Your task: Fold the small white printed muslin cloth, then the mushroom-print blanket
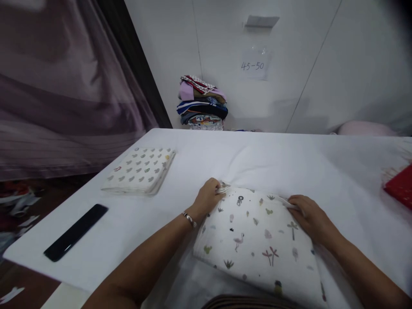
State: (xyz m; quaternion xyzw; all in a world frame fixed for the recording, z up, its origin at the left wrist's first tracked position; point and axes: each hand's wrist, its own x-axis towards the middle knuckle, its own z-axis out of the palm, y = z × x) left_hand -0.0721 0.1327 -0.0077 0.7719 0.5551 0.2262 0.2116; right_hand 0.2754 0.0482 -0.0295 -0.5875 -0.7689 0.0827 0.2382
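A white cloth (254, 223), folded into layers, lies on the near part of the table, close to the person's body. Its soft, slightly crinkled fabric bears small prints: a flamingo, palm trees, cacti and leafy tufts. The left hand (208, 196) pinches the cloth's far left corner, where the layers bunch up; the right hand (312, 216) grips the far right corner, fingers curled over the edge. A shiny metal bracelet (189, 219) circles the left wrist.

The table (199, 159) has a smooth white top with faint creases beyond the cloth. To the left, well apart, a second folded cloth (138, 171) lies flat as a neat, thick rectangle with rows of small grey motifs. Nearer the left edge is a long, flat, glossy black slab (75, 234). At the far right sits something red (401, 186), partly out of view.

Beyond the table rises a stack of folded textiles (202, 105), striped, checked and plain; its lowest visible piece looks shiny, perhaps wrapped in clear plastic. A satiny mauve curtain (64, 94) hangs at left.
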